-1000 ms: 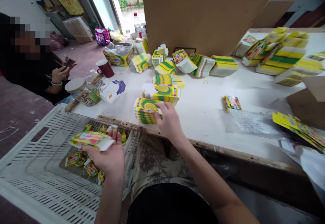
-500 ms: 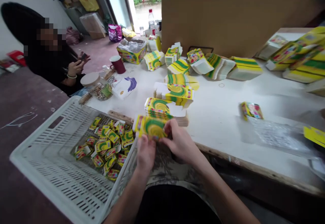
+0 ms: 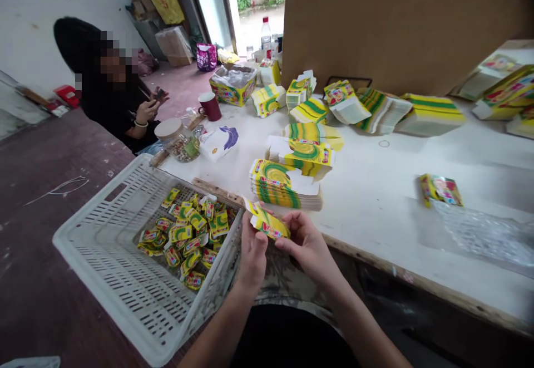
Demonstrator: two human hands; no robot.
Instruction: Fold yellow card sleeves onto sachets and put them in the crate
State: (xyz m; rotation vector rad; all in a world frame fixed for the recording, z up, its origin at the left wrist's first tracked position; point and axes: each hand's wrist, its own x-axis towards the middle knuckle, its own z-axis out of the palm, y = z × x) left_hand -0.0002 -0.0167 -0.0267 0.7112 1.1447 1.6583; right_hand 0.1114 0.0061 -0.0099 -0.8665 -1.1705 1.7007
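Observation:
Between my two hands is a small yellow-green printed carton (image 3: 269, 224), tilted, with its left-end flaps sticking out. My left hand (image 3: 253, 248) grips its left part, thumb at the near side. My right hand (image 3: 303, 240) pinches the right end between thumb and fingers. Just beyond my hands, a stack of flat cartons (image 3: 283, 184) lies on the white table, with a second flat-carton stack (image 3: 304, 153) behind it. Left of my left hand stands a white plastic crate (image 3: 104, 256) holding many small folded cartons (image 3: 192, 231) of the same print.
More carton stacks (image 3: 384, 112) line the back of the table (image 3: 367, 190) before a brown board. A maroon mug (image 3: 209, 106), a lidded jar (image 3: 183, 142) and a tissue pack (image 3: 219, 142) stand at left. Clear plastic (image 3: 479, 234) lies right. Another person (image 3: 112, 95) sits across, holding a small dark object.
The carton in my hands has gone from facing up broadside to tilted, its left-end flaps now showing. My view has shifted a little to the left.

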